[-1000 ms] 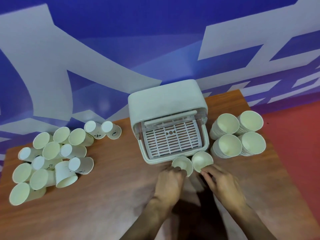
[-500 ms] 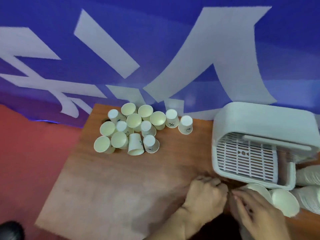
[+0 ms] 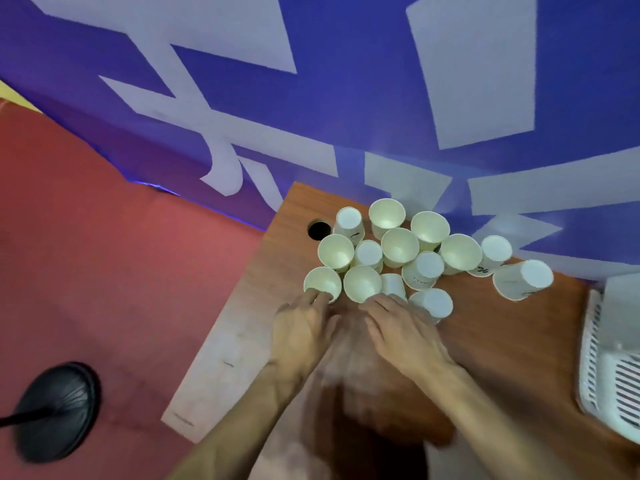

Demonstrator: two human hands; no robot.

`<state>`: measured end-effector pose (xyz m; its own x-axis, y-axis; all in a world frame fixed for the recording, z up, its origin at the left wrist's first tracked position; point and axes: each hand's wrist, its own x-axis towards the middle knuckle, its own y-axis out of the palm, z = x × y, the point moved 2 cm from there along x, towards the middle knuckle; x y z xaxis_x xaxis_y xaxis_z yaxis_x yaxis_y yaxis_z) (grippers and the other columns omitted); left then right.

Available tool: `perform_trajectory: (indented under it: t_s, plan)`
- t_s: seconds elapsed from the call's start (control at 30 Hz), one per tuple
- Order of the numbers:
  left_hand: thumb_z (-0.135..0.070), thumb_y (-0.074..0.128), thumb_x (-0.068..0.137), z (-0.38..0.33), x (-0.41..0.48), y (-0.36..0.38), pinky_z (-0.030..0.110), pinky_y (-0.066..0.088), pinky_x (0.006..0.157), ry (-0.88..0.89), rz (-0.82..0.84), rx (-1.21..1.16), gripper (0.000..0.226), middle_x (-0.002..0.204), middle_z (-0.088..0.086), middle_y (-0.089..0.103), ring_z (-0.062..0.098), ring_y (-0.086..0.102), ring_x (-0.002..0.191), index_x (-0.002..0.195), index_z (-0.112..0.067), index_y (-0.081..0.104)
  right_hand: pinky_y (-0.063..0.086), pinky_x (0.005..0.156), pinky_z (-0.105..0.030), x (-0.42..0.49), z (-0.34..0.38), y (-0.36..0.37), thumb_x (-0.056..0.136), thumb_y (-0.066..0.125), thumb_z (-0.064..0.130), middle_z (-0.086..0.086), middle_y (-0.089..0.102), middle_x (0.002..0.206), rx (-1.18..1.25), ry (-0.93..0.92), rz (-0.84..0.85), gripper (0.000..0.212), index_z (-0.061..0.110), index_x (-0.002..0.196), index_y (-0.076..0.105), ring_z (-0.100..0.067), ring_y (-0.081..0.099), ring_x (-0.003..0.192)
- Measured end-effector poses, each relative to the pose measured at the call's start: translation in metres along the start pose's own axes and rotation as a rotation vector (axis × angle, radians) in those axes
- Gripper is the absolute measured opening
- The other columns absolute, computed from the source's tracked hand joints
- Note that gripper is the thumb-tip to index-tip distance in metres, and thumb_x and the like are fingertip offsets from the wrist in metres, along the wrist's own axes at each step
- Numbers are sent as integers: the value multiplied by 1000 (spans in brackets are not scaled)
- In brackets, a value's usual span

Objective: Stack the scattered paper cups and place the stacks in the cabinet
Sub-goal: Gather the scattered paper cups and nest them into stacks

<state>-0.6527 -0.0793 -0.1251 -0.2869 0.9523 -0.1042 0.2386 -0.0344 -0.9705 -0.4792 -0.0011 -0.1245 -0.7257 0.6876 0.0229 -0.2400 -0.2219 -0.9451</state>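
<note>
Paper cups (image 3: pixel 400 247) clustered at far left corner of table (image 3: pixel 502 341); several mouth-up with bare interiors, others inverted. Left hand (image 3: pixel 301 330) fingertips at rim of nearest left cup (image 3: pixel 322 284); grip not determinable. Right hand (image 3: pixel 401 327) separate, fingers straight, touching adjacent cups. Cabinet (image 3: pixel 620 306) cropped at right edge; contents not determinable.

Beyond the left hand (image 3: pixel 301 336) and right hand (image 3: pixel 403 332), the cups (image 3: pixel 400 247) are matt off-white paper. The table (image 3: pixel 502 341) under them is smooth, faintly shiny wood grain. Far right of the right hand, the cabinet (image 3: pixel 620 323) is white slatted plastic
</note>
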Motion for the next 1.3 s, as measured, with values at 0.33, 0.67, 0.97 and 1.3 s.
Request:
perform_trajectory:
  t_s: [0.33,0.67,0.97,1.3]
  plan:
    - [-29,82,62,20,26,28,27,30,50,79,52,84,27,55,-1,53,26,53,46,59,-21,56,22,50,-25,33,10,29,56,90,16,7,62,64,-253,145,118,29,27,69,67,-17,64,57]
    - [-26,69,78,-49,1,-9,32,36,51,157,-81,28,13,60,-2,55,27,52,52,67,-22,63,32,49,-26,-41,0,-20,82,68,26,11,65,81,-51,318,-107,6,32,83,65,-11,66,74]
    - [-23,67,83,-189,-45,-31,34,38,50,314,-194,0,13,64,0,57,29,54,55,71,-21,64,40,54,-23,-176,-50,-91,87,71,30,16,68,90,122,581,-332,8,34,92,67,-5,67,70]
    - [-26,70,83,-383,-119,7,34,42,54,610,-180,-133,12,68,-3,60,25,57,58,72,-23,64,42,52,-25,-370,-145,-146,91,68,31,16,69,91,38,827,-449,8,35,98,70,-7,66,70]
